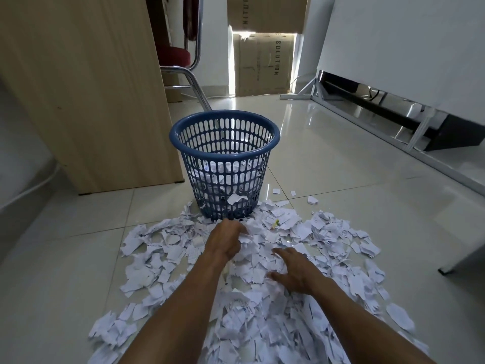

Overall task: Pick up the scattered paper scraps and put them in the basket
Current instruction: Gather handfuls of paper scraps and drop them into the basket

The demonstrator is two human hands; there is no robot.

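A minor share of torn white paper scraps (225, 177) is seen inside the blue slotted plastic basket (224, 164), just beyond the left hand (227, 239). Most scraps lie on the glossy tiled floor (341, 174) around both hands. The left hand is curled on scraps; the right hand (291, 271) is spread flat.

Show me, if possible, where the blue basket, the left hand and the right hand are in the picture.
blue basket (273, 132): head view, on the right part of its rim.
left hand (225, 239): head view, on the back of the hand, over the scraps.
right hand (294, 271): head view, on the back of the hand, fingers spread.
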